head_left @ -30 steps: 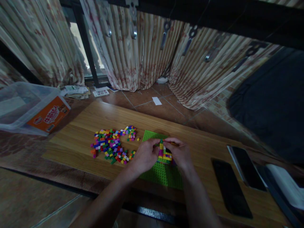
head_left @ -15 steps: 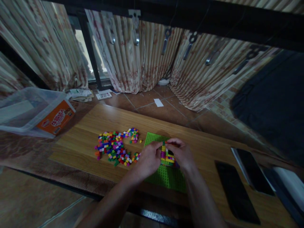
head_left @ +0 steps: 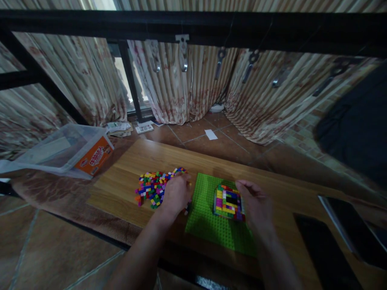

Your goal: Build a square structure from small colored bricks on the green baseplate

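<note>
My left hand (head_left: 175,194) is over the right side of a pile of small multicoloured toy bricks (head_left: 148,187). Its fingers bend down among the bricks, and their tips are mostly hidden behind the hand. A green studded baseplate (head_left: 204,213) lies right of the pile. On it stands a low square structure of coloured bricks (head_left: 223,205), with a dark opening in its middle. My right hand (head_left: 256,205) is at the structure's right side. Its thumb and fingers reach toward the far right corner, slightly apart, and no brick shows between them.
The wooden table (head_left: 145,153) carries a black phone-like slab (head_left: 320,249) and another dark flat device (head_left: 350,229) at the right. A clear plastic bin (head_left: 69,141) with an orange label stands at the left. Curtains (head_left: 169,88) hang behind, and papers (head_left: 119,128) lie on the floor.
My left hand has left the structure and moved left to the brick pile. My right hand has drawn back to the structure's right side, uncovering it. The camera view has shifted.
</note>
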The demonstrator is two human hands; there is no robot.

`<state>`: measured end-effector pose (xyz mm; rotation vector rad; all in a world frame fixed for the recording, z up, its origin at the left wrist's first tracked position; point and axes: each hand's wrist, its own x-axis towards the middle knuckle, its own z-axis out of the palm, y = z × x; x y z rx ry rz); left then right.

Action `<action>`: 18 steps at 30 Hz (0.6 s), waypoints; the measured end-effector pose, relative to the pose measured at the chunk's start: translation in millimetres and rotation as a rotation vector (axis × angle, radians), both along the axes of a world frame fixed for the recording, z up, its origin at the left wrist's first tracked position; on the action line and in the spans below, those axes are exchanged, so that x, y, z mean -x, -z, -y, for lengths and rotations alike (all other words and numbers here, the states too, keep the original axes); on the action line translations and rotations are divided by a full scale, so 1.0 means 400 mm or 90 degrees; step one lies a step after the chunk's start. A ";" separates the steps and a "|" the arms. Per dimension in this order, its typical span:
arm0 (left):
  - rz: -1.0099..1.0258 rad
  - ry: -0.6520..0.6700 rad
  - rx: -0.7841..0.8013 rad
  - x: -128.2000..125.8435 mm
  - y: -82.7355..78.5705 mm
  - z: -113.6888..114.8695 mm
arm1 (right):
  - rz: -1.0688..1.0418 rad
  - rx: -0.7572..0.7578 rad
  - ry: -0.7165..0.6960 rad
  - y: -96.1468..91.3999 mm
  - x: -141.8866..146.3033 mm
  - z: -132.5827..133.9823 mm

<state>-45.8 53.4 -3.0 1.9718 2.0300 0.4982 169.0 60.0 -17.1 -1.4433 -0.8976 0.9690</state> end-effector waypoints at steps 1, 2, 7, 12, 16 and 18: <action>-0.033 -0.004 0.000 0.003 0.008 -0.002 | -0.010 -0.010 0.010 -0.005 0.000 0.000; -0.060 -0.003 0.000 0.003 0.017 -0.003 | -0.021 -0.018 0.019 -0.009 0.000 0.000; -0.101 0.006 0.005 -0.004 0.035 -0.008 | -0.062 -0.039 0.019 -0.001 -0.011 -0.006; 0.008 0.048 -0.072 -0.017 0.004 -0.004 | -0.013 -0.068 0.022 -0.011 -0.011 0.000; 0.187 0.155 -0.117 -0.056 -0.014 0.009 | 0.117 -0.115 -0.082 -0.040 0.004 0.022; 0.240 0.203 -0.128 -0.079 -0.015 0.015 | 0.170 -0.154 -0.167 -0.049 0.013 0.033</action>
